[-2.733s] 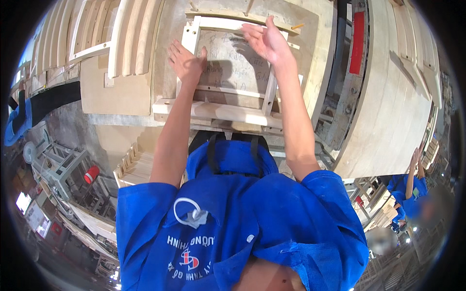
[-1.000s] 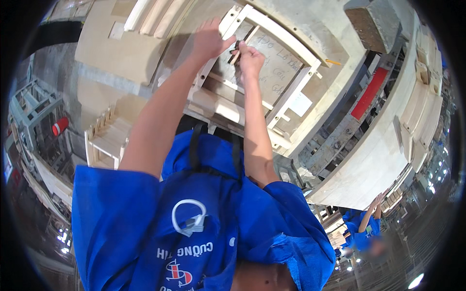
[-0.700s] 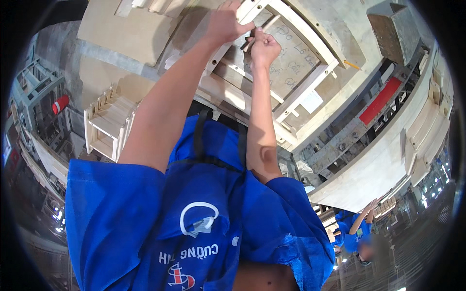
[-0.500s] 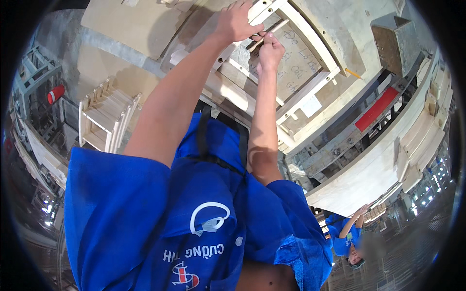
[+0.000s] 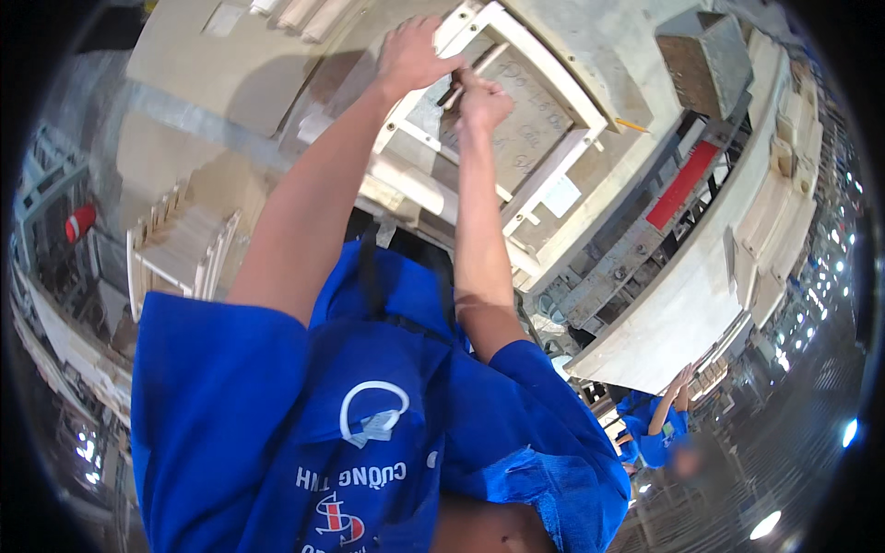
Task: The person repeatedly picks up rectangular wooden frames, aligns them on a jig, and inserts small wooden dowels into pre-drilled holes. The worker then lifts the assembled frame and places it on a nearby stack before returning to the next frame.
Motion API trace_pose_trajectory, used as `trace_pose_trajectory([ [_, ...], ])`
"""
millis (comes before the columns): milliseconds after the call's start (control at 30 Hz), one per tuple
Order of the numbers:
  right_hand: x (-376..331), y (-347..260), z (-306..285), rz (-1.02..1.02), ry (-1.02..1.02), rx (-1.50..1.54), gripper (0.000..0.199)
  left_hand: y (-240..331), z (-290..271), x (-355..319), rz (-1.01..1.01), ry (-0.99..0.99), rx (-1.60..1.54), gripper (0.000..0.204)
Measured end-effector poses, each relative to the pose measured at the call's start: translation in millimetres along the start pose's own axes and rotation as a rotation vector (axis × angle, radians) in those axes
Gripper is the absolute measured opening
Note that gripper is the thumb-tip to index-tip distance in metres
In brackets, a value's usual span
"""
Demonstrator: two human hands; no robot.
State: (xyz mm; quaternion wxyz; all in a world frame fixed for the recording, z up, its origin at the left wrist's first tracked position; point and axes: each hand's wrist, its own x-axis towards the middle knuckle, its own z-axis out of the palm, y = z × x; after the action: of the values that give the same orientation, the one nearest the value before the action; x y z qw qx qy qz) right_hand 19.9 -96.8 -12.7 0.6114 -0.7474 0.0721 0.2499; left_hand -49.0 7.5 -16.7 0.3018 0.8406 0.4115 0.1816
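A pale wooden frame point(image 5: 546, 53) with drilled holes along its rails lies on the worktable. My left hand point(image 5: 412, 57) grips its left rail, the thumb reaching inward and the fingers on the outer side. Over the inside of the frame is my right hand point(image 5: 486, 103), closed in a pinch near my left thumb. What its fingertips hold is hidden. A thin wooden strip point(image 5: 493, 57) slants past both hands. Within the frame's outline shows a board point(image 5: 530, 115) with handwriting, and a small paper label point(image 5: 560, 195) is at the near right.
A pencil point(image 5: 632, 125) lies right of the frame, with a box-like bin point(image 5: 705, 64) beyond. Slatted wooden pieces point(image 5: 184, 241) stand at left. Past a red bar point(image 5: 682, 184) is a long pale bench point(image 5: 659, 341); a co-worker in blue point(image 5: 656, 433) stands there.
The whole view has shifted, so the frame and hands appear farther left. My right hand stays pinched close to my left thumb, and my left hand stays on the rail.
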Motion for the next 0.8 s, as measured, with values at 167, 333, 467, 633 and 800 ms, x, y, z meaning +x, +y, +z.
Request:
trace_pose_trajectory([
  [167, -3.8, -4.5, -0.6, -0.044, 0.060, -0.102, 0.026, -1.0, 0.4, -1.5, 0.016, -0.033, -0.040, 0.066],
  [333, -11.7, -9.6, -1.9, 0.026, -0.068, -0.065, 0.021, 3.4, -3.4, 5.8, 0.009, -0.079, -0.045, 0.059],
  [467, -15.2, -5.9, 1.3, 0.015, -0.070, 0.000, 0.029, 20.1, -20.3, 13.2, -0.156, -0.316, -0.034, 0.059],
  [633, -12.7, -1.1, 0.7, 0.080, -0.139, 0.063, 0.027, 3.5, -5.4, 0.4, 0.056, -0.028, -0.059, 0.061],
  [800, -9.8, 5.2, -1.1, 0.066, -0.178, 0.046, 0.026, 4.0, -6.2, 0.9, 0.056, -0.025, -0.071, 0.058],
])
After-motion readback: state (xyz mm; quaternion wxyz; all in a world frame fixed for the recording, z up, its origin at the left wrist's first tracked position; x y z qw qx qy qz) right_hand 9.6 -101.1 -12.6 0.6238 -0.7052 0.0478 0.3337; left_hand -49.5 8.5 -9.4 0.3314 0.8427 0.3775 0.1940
